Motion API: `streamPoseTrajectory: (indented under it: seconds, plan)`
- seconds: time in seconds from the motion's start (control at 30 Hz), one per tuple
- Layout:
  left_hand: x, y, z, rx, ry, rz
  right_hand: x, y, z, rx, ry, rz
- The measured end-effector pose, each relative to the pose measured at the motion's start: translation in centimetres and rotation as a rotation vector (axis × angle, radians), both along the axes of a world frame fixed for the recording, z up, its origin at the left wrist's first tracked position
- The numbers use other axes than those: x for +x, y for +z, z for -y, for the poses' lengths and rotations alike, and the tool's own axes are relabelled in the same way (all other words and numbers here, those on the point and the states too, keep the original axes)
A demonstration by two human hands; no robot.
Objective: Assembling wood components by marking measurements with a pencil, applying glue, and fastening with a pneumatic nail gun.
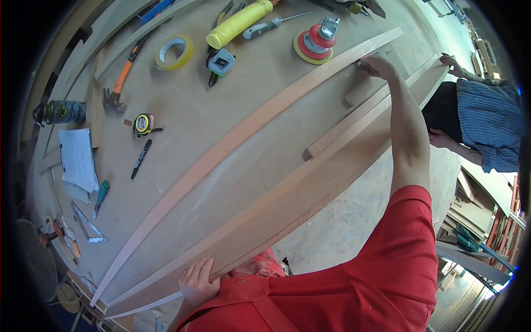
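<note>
My left hand (pixel 199 281) lies on the near edge of the brown table beside my body, fingers stretched over the edge strip. Across the table my right hand (pixel 379 66) reaches to the far end of a long curved wooden strip (pixel 249 130). Its fingers are curled at the strip's near side, above a short wooden block (pixel 365 93); what they hold, if anything, is hidden. The strip bows from the lower left to the upper right. A straight wooden batten (pixel 345 130) lies between it and the table's near edge.
A co-worker (pixel 487 119) stands at the right, one hand at the table edge. A red sander (pixel 318 41), yellow tape roll (pixel 174 52), claw hammer (pixel 123 80), tape measure (pixel 144 124), black marker (pixel 141 159), papers (pixel 79 157) and a triangular square (pixel 88 224) lie beyond the strip.
</note>
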State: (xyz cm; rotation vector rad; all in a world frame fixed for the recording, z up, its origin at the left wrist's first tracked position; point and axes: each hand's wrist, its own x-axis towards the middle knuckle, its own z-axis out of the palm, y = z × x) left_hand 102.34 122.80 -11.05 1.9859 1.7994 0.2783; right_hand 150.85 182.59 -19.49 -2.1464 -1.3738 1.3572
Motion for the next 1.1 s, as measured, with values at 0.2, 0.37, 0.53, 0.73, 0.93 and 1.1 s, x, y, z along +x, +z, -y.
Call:
streamPoseTrajectory:
  seconds: [0.2, 0.37, 0.53, 0.73, 0.93, 1.1]
  plan:
    - [-1.4, 2.9, -3.6, -0.567, 0.230, 0.566, 0.3, -0.6, -1.1, 0.064, 0.108, 0.109]
    - [-3.7, -1.8, -13.3, -0.156, 0.254, 0.001, 0.7, -0.3, -0.6, 0.227, 0.206, 0.242]
    - [-5.1, -5.3, -17.6, -0.127, 0.079, -0.058, 0.7, 0.1, -1.4, 0.162, 0.103, 0.153]
    - [-6.1, -4.0, -18.1, 0.037, 0.097, 0.004, 0.0, 0.9, -2.3, 0.074, 0.108, 0.225]
    - [-4.4, -2.1, -18.5, -0.034, 0.170, -0.062, -0.5, -0.9, -5.3, 0.129, 0.189, 0.497]
    - [-8.2, -0.1, -11.6, -0.004, 0.332, -0.073, 3.0, -9.3, -5.7, 0.531, 0.714, 0.985]
